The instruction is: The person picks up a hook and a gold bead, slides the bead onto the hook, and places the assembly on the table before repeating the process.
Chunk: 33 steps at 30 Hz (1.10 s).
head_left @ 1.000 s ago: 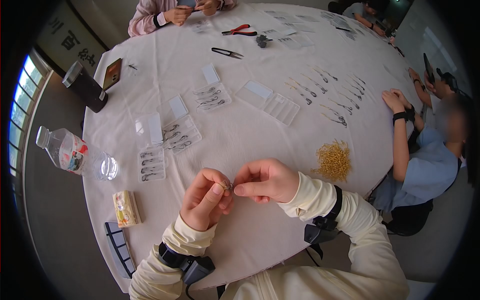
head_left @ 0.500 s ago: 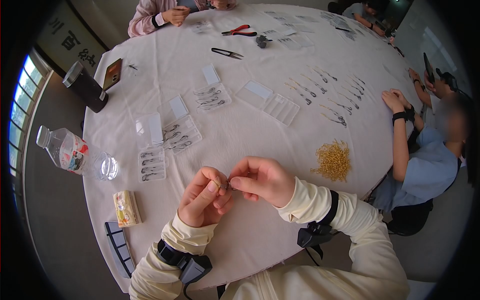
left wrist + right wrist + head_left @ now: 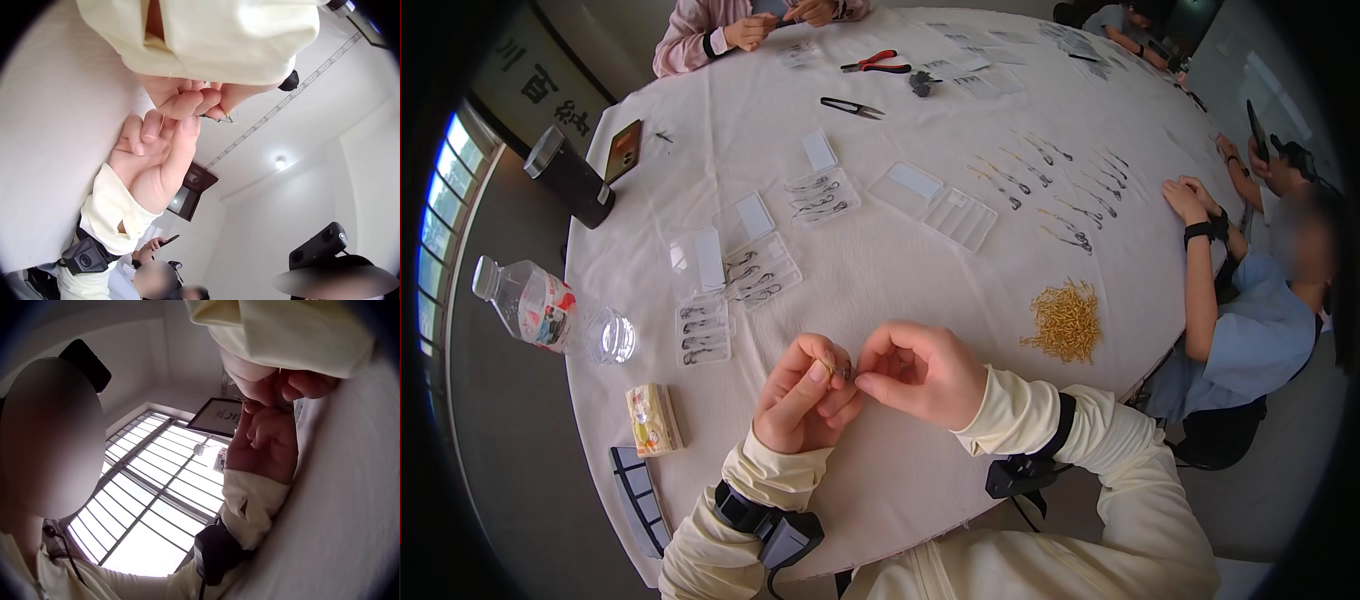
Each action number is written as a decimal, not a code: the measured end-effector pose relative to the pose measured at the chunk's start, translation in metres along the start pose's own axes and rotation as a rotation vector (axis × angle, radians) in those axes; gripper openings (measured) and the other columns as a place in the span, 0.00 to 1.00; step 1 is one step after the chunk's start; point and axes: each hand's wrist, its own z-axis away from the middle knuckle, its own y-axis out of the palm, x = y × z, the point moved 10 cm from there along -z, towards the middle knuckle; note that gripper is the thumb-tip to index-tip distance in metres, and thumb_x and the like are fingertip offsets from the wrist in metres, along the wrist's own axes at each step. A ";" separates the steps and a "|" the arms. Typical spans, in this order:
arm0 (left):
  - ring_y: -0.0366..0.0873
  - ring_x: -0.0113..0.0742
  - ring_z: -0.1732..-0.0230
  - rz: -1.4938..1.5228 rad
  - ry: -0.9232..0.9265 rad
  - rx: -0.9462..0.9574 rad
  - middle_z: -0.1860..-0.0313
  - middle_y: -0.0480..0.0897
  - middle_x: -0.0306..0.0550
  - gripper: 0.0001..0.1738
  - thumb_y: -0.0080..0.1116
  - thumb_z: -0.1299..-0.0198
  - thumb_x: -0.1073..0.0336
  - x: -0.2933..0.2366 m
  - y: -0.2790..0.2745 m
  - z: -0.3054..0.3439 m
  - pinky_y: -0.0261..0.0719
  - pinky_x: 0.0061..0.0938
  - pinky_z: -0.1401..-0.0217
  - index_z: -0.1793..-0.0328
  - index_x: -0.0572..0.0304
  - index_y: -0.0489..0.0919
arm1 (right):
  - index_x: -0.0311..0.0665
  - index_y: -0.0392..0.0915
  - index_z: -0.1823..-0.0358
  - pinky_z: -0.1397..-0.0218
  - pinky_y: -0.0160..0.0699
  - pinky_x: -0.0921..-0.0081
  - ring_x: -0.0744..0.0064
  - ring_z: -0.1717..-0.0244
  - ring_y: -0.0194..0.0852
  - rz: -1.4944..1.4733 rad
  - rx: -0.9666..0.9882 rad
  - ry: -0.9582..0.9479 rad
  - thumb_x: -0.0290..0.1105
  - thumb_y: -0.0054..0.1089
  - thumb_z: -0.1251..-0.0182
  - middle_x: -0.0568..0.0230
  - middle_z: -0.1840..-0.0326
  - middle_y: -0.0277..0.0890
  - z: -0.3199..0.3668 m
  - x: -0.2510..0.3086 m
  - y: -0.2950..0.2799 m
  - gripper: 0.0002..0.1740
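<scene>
Over the near part of the table my left hand [image 3: 798, 402] pinches a small gold-and-dark piece [image 3: 844, 374] between thumb and forefinger. The thumb and forefinger of my right hand [image 3: 930, 378] come together at its dark end, and the fingertips of both hands almost meet. A bit of gold and a thin dark wire-like part stick out past the left fingers in the left wrist view. Fingers hide most of the piece. To the right lies a heap of small gold pieces [image 3: 1067, 320]. Beyond it, several dark hook-like pieces with gold ends [image 3: 1055, 180] lie in rows.
Clear plastic boxes [image 3: 704, 328] with dark pieces in their compartments lie at left; another open box [image 3: 960, 220] stands ahead. A water bottle [image 3: 545, 305], tissue pack [image 3: 652, 420], dark flask [image 3: 570, 178], snips [image 3: 852, 107] and red-handled pliers [image 3: 876, 62] are around. Other people sit at the table.
Both hands have shifted slightly left with the small piece. The right hand's fingers and wrist have turned a little around it. The things on the table stay put.
</scene>
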 end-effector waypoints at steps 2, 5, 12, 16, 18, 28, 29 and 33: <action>0.55 0.21 0.75 0.002 -0.005 0.012 0.64 0.70 0.38 0.02 0.48 0.28 0.69 0.001 0.000 0.000 0.59 0.16 0.72 0.53 0.55 0.70 | 0.34 0.77 0.62 0.68 0.75 0.83 0.85 0.72 0.73 0.008 -0.031 -0.037 0.24 0.65 0.38 0.71 0.70 0.78 -0.001 0.005 -0.002 0.06; 0.54 0.21 0.76 0.000 -0.016 0.023 0.64 0.70 0.38 0.02 0.48 0.28 0.69 0.001 0.000 0.001 0.59 0.17 0.72 0.52 0.55 0.70 | 0.37 0.77 0.61 0.69 0.74 0.83 0.82 0.73 0.73 0.122 -0.098 -0.162 0.23 0.67 0.40 0.70 0.67 0.74 0.001 0.026 -0.007 0.08; 0.55 0.21 0.72 -0.015 -0.037 -0.053 0.63 0.70 0.36 0.03 0.49 0.28 0.68 0.001 -0.001 0.003 0.59 0.17 0.70 0.50 0.52 0.70 | 0.39 0.79 0.60 0.73 0.69 0.81 0.81 0.75 0.66 0.487 -0.140 -0.468 0.20 0.72 0.48 0.68 0.64 0.70 0.013 0.066 -0.002 0.15; 0.55 0.20 0.72 0.010 -0.029 -0.050 0.62 0.72 0.37 0.04 0.48 0.27 0.69 0.002 -0.002 0.003 0.58 0.17 0.70 0.49 0.53 0.71 | 0.38 0.79 0.63 0.72 0.70 0.79 0.77 0.76 0.67 0.572 -0.181 -0.522 0.20 0.72 0.49 0.68 0.65 0.71 0.013 0.069 0.000 0.13; 0.55 0.20 0.73 0.017 -0.025 -0.032 0.62 0.72 0.37 0.04 0.48 0.27 0.69 0.003 -0.004 0.003 0.58 0.17 0.70 0.50 0.53 0.71 | 0.38 0.78 0.65 0.69 0.74 0.75 0.71 0.73 0.72 0.602 -0.158 -0.483 0.22 0.72 0.48 0.67 0.66 0.72 0.011 0.063 0.000 0.11; 0.54 0.20 0.75 0.058 -0.062 0.017 0.62 0.73 0.37 0.04 0.49 0.27 0.67 0.004 0.001 0.003 0.56 0.17 0.72 0.50 0.54 0.72 | 0.38 0.77 0.68 0.67 0.78 0.72 0.66 0.69 0.78 0.629 -0.163 -0.416 0.22 0.69 0.45 0.66 0.67 0.73 0.006 0.059 -0.005 0.08; 0.54 0.20 0.75 0.058 -0.062 0.017 0.62 0.73 0.37 0.04 0.49 0.27 0.67 0.004 0.000 0.003 0.56 0.17 0.72 0.50 0.54 0.72 | 0.38 0.77 0.68 0.67 0.78 0.72 0.66 0.69 0.78 0.629 -0.163 -0.416 0.22 0.69 0.45 0.66 0.67 0.73 0.006 0.060 -0.005 0.08; 0.55 0.21 0.75 0.051 -0.084 0.034 0.62 0.72 0.37 0.05 0.51 0.28 0.67 0.005 0.002 0.004 0.56 0.17 0.72 0.50 0.54 0.72 | 0.38 0.77 0.67 0.68 0.77 0.74 0.69 0.69 0.79 0.615 -0.170 -0.401 0.21 0.68 0.45 0.67 0.67 0.73 0.005 0.058 -0.007 0.08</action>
